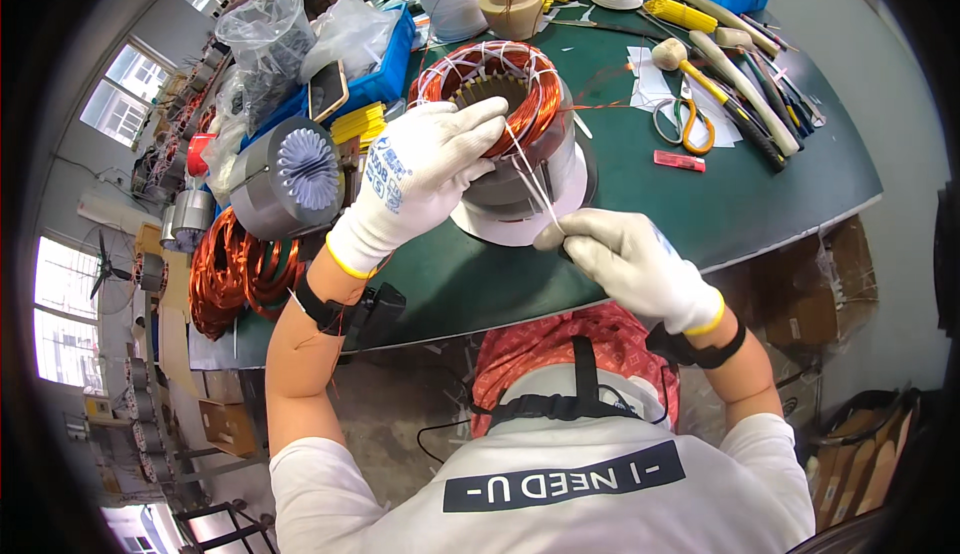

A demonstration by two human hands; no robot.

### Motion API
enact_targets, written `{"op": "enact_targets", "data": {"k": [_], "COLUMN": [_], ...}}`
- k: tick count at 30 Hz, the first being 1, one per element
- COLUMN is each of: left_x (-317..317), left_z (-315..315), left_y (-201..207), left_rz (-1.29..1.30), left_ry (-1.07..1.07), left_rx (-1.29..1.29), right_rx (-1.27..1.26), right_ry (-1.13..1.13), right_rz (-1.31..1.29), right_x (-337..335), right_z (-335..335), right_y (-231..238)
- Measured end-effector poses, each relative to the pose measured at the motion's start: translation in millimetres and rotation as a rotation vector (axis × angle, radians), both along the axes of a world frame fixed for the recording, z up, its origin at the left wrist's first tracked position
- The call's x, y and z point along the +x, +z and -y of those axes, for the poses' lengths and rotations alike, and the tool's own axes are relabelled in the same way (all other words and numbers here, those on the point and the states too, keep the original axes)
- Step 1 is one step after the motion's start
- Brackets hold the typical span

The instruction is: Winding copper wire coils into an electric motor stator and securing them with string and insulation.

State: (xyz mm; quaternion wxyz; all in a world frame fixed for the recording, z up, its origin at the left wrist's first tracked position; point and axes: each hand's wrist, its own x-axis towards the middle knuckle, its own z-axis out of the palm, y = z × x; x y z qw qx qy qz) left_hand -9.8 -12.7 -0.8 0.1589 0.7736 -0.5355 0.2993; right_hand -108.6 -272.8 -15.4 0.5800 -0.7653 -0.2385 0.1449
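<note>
A motor stator (510, 179) stands upright at the near side of the green table, with a ring of copper windings (540, 104) on top. White lacing wraps parts of this ring. My left hand (425, 169), in a white glove with a yellow cuff, lies against the ring's near left side with its fingers stretched out. From the ring beside those fingertips, a doubled white cord (532, 182) runs down to the right. Gloved as well, my right hand (640, 264) pinches the cord's lower end, drawing it taut in front of the stator.
Another stator (290, 176) lies at left, above loose copper coils (235, 274). Scissors (685, 124), a red lighter (679, 161) and a mallet (670, 54) lie at right among other tools. Cord spools (447, 4) and blue bins (378, 59) stand farther back.
</note>
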Motion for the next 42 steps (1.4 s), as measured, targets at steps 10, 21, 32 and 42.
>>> {"op": "enact_targets", "data": {"k": [10, 21, 32, 42], "left_x": [2.5, -89.1, -51.7, -27.0], "left_z": [-0.5, -71.7, 85.8, 24.2], "left_y": [0.9, -22.7, 37.3, -4.7], "left_rz": [-0.043, -0.639, -0.197, -0.209], "left_ry": [-0.074, 1.146, -0.079, 0.297], "left_rx": [-0.060, -0.373, -0.120, -0.117], "right_rx": [1.369, 0.574, 0.252, 0.367], "right_ry": [0.368, 0.046, -0.198, -0.207], "right_rz": [-0.497, 0.306, 0.845, 0.794], "right_x": [53.0, 46.1, 44.2, 50.3], "right_z": [-34.0, -51.2, -64.6, -68.2], "right_y": [-46.4, -78.6, -92.5, -87.5]}}
